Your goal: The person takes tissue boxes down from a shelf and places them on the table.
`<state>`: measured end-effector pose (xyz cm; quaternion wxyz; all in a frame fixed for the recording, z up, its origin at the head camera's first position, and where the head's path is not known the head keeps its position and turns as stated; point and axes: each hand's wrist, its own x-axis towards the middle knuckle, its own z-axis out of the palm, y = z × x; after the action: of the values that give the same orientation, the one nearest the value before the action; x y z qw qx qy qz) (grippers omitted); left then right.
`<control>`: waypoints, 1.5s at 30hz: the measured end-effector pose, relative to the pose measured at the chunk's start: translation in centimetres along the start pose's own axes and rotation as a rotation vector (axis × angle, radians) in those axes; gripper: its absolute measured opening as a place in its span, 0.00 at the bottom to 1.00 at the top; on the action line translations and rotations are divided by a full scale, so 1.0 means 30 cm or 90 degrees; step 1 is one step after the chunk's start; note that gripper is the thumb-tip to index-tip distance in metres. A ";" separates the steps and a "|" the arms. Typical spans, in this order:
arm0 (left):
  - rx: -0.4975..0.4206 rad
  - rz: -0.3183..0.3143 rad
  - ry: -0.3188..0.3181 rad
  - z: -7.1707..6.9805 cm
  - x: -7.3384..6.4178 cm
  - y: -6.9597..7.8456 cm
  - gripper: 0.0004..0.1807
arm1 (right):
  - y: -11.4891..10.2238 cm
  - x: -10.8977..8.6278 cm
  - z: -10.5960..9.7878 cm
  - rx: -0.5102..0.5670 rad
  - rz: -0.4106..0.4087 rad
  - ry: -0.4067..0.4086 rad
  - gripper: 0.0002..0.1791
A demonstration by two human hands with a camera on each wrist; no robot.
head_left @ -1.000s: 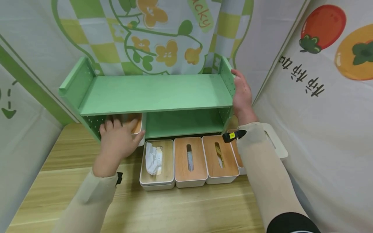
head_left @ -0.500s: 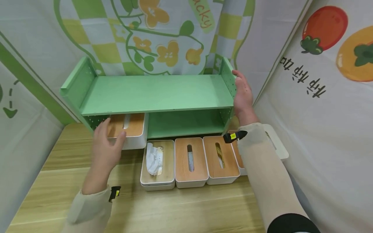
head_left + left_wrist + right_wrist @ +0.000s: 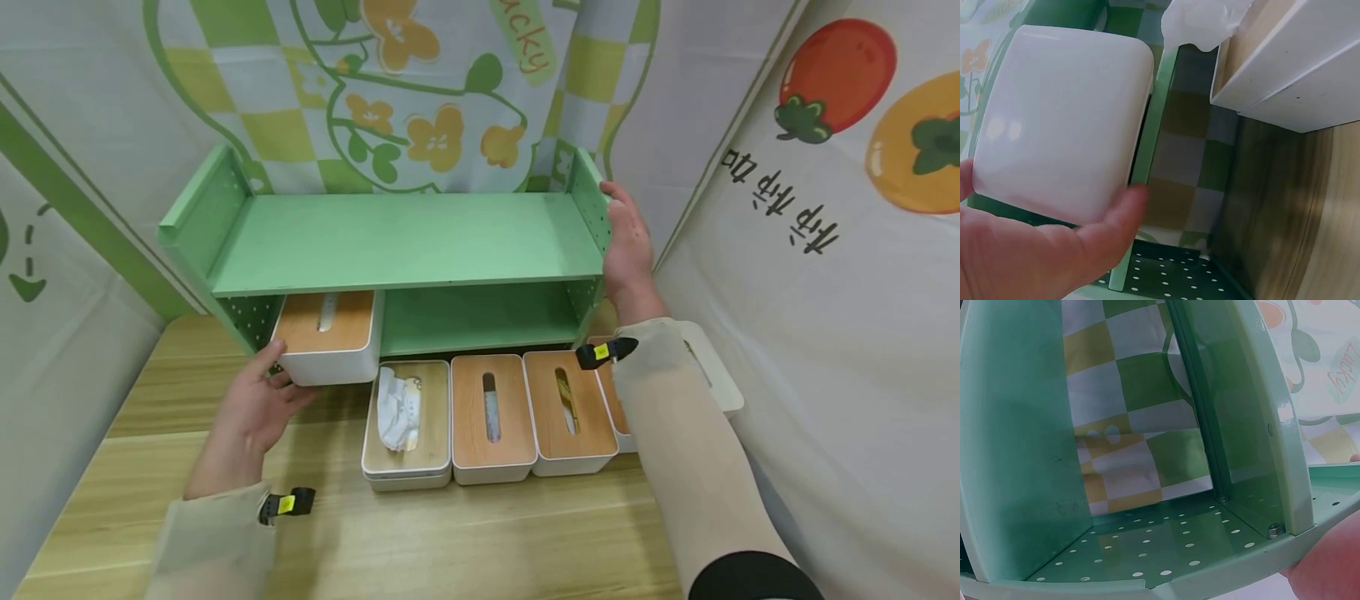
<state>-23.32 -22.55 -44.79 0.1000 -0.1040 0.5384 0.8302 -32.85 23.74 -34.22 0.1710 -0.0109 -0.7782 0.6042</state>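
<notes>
On the left of the lower shelf sits a white tissue box (image 3: 330,367) with a wood-coloured slotted lid. Its near end sticks out past the shelf edge. My left hand (image 3: 255,408) grips that end at the left corner, its thumb at the upper edge and fingers beneath; in the left wrist view the hand (image 3: 1041,250) spans the box's white end. My right hand (image 3: 630,258) rests against the outer side of the green shelf's (image 3: 405,237) right panel, fingers fairly straight. Only part of that hand (image 3: 1329,569) shows in the right wrist view; its thumb is hidden.
Below the shelf, a row stands on the wooden table (image 3: 360,542): a box with crumpled tissue (image 3: 397,408), a slotted tissue box (image 3: 472,433) and another slotted tissue box (image 3: 551,392). The right sleeve partly covers more. A white slotted thing (image 3: 712,367) lies at far right.
The tissue box has come forward out of the lower shelf. My left hand has moved from inside the shelf, back over the box's lid, to its front left corner. My right hand stays put.
</notes>
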 end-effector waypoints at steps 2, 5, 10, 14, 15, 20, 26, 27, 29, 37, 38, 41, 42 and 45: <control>0.009 0.003 0.004 0.000 0.003 -0.005 0.48 | -0.002 -0.001 0.000 0.000 0.000 -0.001 0.25; 0.020 -0.003 0.014 0.002 -0.005 -0.009 0.48 | -0.003 -0.001 -0.002 -0.006 0.001 -0.004 0.25; 0.011 -0.014 -0.004 -0.001 -0.015 -0.003 0.45 | -0.005 -0.001 -0.003 -0.006 -0.009 -0.002 0.25; -0.001 -0.020 -0.038 -0.009 0.015 0.014 0.45 | -0.008 0.001 -0.005 -0.002 -0.006 0.002 0.25; -0.002 -0.024 -0.045 -0.012 0.026 0.019 0.45 | -0.009 0.001 -0.005 -0.002 -0.002 0.001 0.25; 0.030 -0.053 -0.075 -0.035 0.057 0.047 0.47 | -0.011 0.002 -0.005 -0.007 0.004 -0.005 0.25; 0.091 -0.084 -0.076 -0.059 0.030 0.056 0.49 | -0.014 0.003 0.000 0.015 -0.015 -0.011 0.25; 0.097 -0.084 -0.077 -0.061 0.024 0.054 0.49 | -0.014 0.003 0.001 0.018 -0.017 -0.012 0.25; 0.110 -0.084 -0.079 -0.065 0.013 0.051 0.49 | -0.015 0.004 0.000 0.019 -0.019 -0.013 0.25; 0.167 -0.065 -0.085 -0.084 -0.027 0.040 0.48 | -0.008 0.005 -0.004 0.002 -0.009 -0.011 0.26; 0.172 -0.062 -0.087 -0.088 -0.033 0.038 0.48 | -0.007 0.005 -0.003 0.002 -0.010 -0.011 0.26; 0.190 -0.043 -0.107 -0.108 -0.051 0.031 0.44 | -0.003 0.003 -0.003 0.006 -0.017 -0.013 0.26; 0.194 -0.035 -0.116 -0.116 -0.057 0.028 0.43 | -0.003 0.002 -0.003 0.007 -0.019 -0.013 0.26; 0.203 -0.026 -0.133 -0.144 -0.080 0.025 0.41 | -0.004 -0.002 -0.003 0.011 -0.021 -0.014 0.26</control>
<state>-20.94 -26.94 -45.17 0.1870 -0.0111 0.6476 0.7386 -32.74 23.79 -34.10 0.1727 0.0100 -0.7748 0.6080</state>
